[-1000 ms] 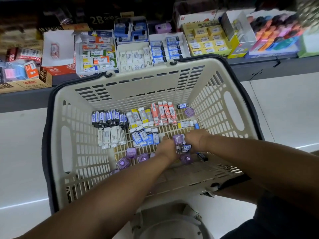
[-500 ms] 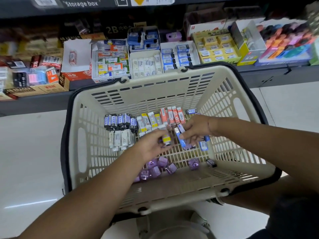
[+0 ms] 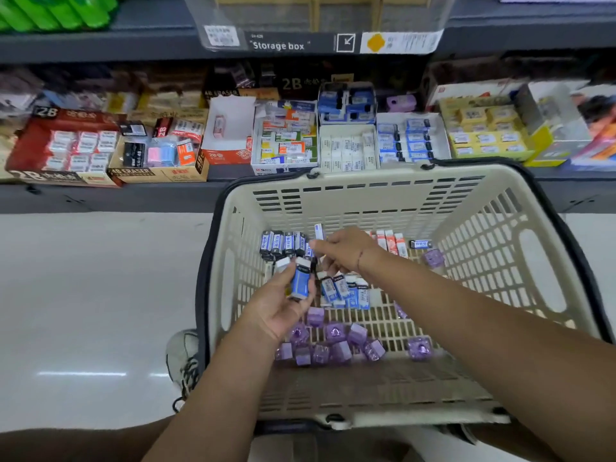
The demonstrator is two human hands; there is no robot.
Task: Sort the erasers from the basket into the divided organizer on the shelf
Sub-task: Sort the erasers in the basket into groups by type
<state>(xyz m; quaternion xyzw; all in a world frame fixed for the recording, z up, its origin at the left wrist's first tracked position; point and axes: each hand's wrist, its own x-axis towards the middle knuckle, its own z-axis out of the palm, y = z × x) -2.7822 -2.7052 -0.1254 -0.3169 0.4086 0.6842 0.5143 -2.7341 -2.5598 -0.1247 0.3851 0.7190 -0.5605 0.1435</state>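
Observation:
A cream plastic basket [image 3: 383,191] sits on the floor below the shelf and holds many erasers. My left hand [image 3: 280,305] grips blue-sleeved erasers [image 3: 300,278] over the basket's left half. My right hand [image 3: 343,250] pinches a small blue-and-white eraser [image 3: 319,232] above a row of dark-sleeved erasers [image 3: 283,243]. More blue erasers [image 3: 346,290] lie in the middle, orange-sleeved ones [image 3: 391,241] at the back, and purple cube erasers [image 3: 333,341] near the front. The divided organizer [image 3: 350,145] on the shelf holds white and blue erasers.
Open eraser boxes line the shelf: a red 2B box [image 3: 60,151], a 4B box [image 3: 160,158], a yellow box [image 3: 483,135]. A "Storage box" label [image 3: 278,45] hangs on the upper shelf edge. A shoe [image 3: 183,358] stands left of the basket on the pale floor [image 3: 83,295].
The view tilted up, showing the upper shelf. Both hands moved from the purple erasers toward the back left of the basket. My left hand now holds blue erasers.

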